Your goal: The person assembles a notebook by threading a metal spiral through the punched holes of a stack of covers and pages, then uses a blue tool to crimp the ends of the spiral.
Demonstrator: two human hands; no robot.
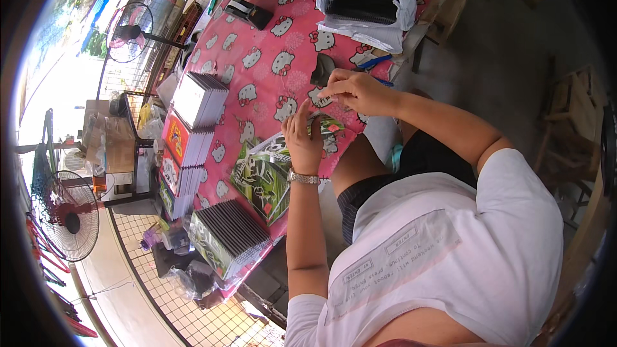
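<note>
My left hand (302,143), with a metal watch (303,178) at the wrist, is over the edge of a green-and-black patterned notebook (261,183) on the table. Its fingers are stretched out and slightly apart. Just beyond and to the right, my right hand (355,92) is curled, thumb and forefinger pinched together. Whatever may be in that pinch is too small to make out. Close to the right fingertips sits a dark grey rounded object (323,69). Part of the notebook is hidden beneath my left hand.
A pink cartoon-print cloth (257,83) covers the table. Stacks of notebooks (193,135) line its left side, with a black-spined stack (228,234) nearer. Farther off are a black tape dispenser (248,13), blue pens (375,62) and black binding coils (361,1) in white paper.
</note>
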